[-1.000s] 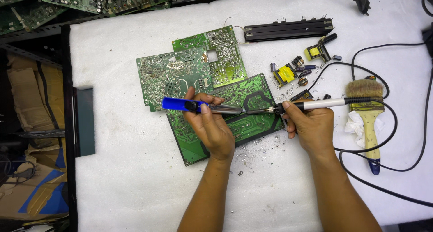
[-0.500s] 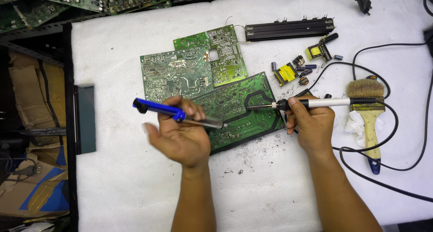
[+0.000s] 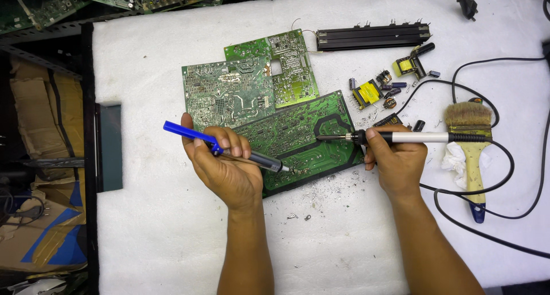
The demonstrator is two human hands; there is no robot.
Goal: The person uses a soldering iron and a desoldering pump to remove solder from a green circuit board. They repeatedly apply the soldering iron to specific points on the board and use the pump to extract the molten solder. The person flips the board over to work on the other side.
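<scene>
White bench (image 3: 172, 226): circuit board (image 3: 298, 137) between left hand (image 3: 226, 169) and right hand (image 3: 395, 160).

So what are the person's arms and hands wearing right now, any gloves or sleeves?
Nothing that shows. The left hand and right hand are both bare, with no gloves, rings or watch in view. Both forearms are uncovered to the bottom edge of the picture, so no sleeves appear.

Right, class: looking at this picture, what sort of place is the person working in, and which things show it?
Most likely an electronics repair or salvage bench. The right hand holds a soldering iron over green circuit boards, the left hand holds a blue desoldering pump, and loose removed components lie beside them.
</scene>
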